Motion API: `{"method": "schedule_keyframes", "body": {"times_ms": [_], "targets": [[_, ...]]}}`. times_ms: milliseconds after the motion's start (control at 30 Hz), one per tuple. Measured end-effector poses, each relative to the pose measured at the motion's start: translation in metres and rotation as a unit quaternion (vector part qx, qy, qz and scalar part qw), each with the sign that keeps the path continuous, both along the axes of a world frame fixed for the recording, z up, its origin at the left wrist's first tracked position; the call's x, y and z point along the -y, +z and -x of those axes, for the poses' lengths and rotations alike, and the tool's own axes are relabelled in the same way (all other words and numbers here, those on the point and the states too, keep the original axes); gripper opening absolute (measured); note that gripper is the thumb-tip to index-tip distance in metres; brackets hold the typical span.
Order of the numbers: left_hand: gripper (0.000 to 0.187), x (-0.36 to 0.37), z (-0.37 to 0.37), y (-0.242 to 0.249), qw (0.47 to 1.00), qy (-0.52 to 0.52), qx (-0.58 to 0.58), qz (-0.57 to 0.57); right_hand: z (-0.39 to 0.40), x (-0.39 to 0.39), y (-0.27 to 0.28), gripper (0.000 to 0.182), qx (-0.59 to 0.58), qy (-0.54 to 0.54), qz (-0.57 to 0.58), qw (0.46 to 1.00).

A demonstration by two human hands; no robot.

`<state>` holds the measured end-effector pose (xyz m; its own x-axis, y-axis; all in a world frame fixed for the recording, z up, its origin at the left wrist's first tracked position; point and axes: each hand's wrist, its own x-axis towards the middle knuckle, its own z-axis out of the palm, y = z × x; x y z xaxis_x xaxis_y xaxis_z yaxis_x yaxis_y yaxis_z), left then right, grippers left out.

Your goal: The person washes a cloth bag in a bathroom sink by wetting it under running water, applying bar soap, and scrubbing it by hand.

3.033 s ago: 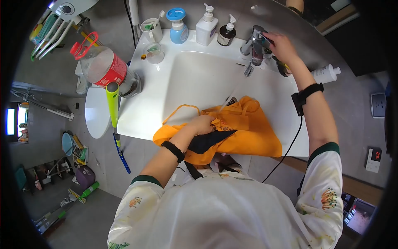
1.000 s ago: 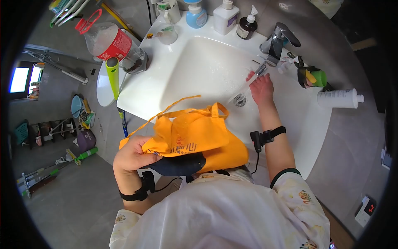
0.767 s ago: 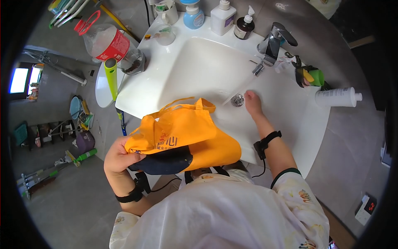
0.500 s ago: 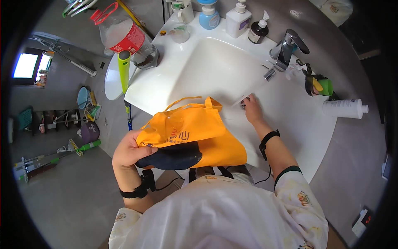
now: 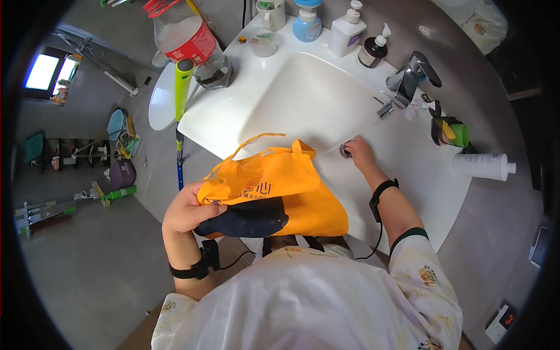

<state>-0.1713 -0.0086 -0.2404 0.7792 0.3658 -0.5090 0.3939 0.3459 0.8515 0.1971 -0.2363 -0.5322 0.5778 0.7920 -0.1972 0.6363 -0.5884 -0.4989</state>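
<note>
1. Your left hand (image 5: 191, 207) is closed on the left end of an orange fabric piece with narrow straps, printed lettering and a dark navy section (image 5: 318, 213). The cloth lies bunched across the near rim of the white basin (image 5: 315, 81). With the hold at one end only, the free right side could slip off the rim, dragged by its own weight.

2. Your right hand (image 5: 360, 153) is down in the basin, its fingertips at the round metal drain fitting (image 5: 346, 150). Whether they pinch it or only press on it, you cannot tell from here. Wet metal and a low, smooth edge could let the fingers slide, or catch one at the gap.

3. Whether water is running from the chrome lever faucet (image 5: 408, 81) is hard to make out. If it is, a blocked drain could let the level rise, and the stream could splash off your right wrist.

4. The black band (image 5: 382, 189) on your right forearm sits low over the basin, with a thin black cable (image 5: 379, 240) trailing to the near side. A deeper reach could wet the band or snag the cable on the rim.

5. A sharp pull leftward on the cloth could swing a strap into the lime-green handle (image 5: 183, 87), which stands upright at the bench (image 5: 204, 116) edge and could topple if it is merely leaning there.
</note>
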Motion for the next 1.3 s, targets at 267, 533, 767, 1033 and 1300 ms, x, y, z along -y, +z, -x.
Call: {"method": "schedule_keyframes", "body": {"times_ms": [267,533,767,1033,1300], "targets": [[0.028,0.001,-0.003,-0.008,0.999,0.025,0.02,0.023,-0.011,-0.014,-0.015,0.011,-0.059,-0.159,0.025,0.985],[0.031,0.006,-0.051,-0.004,0.999,0.008,0.04,0.013,-0.006,-0.023,-0.012,0.023,-0.141,-0.18,0.032,0.973],[0.031,0.002,-0.155,-0.024,0.988,0.003,0.156,0.009,0.054,-0.002,0.113,0.042,-0.791,-0.157,-0.202,0.555],[0.053,-0.013,-0.229,-0.108,0.936,-0.13,0.053,-0.323,-0.008,0.066,0.179,0.05,-0.306,-0.238,0.035,0.921],[0.093,0.033,-0.218,-0.129,0.814,-0.282,-0.282,-0.422,-0.017,0.105,0.113,0.076,-0.043,-0.263,0.028,0.964]]}}
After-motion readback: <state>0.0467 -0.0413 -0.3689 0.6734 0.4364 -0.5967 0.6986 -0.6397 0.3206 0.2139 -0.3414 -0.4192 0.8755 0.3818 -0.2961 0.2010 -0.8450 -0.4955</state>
